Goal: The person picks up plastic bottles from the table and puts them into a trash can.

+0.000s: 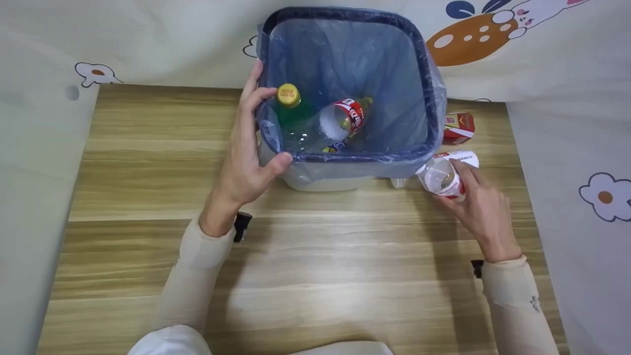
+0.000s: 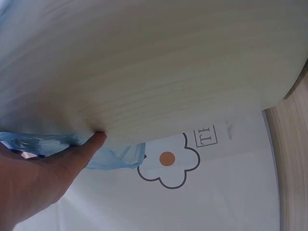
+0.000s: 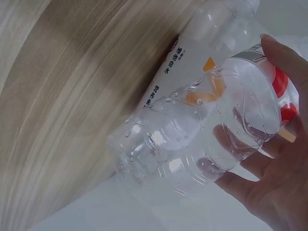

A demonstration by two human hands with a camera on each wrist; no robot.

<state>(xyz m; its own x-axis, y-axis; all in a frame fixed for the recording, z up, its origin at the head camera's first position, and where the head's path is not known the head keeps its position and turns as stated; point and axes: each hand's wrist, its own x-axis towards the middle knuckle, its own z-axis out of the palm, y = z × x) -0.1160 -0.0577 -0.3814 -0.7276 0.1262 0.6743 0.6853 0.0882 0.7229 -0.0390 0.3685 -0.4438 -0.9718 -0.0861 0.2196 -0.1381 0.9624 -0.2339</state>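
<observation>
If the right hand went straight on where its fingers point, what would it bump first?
Probably the white-labelled bottle just past the clear bottle that the right hand holds, though depth makes it hard to be sure.

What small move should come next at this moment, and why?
Probably raise the clear bottle over the rim of the lined bin: the right hand grips it just outside, the left hand holds the bin's opposite side, and other bottles lie inside.
</observation>
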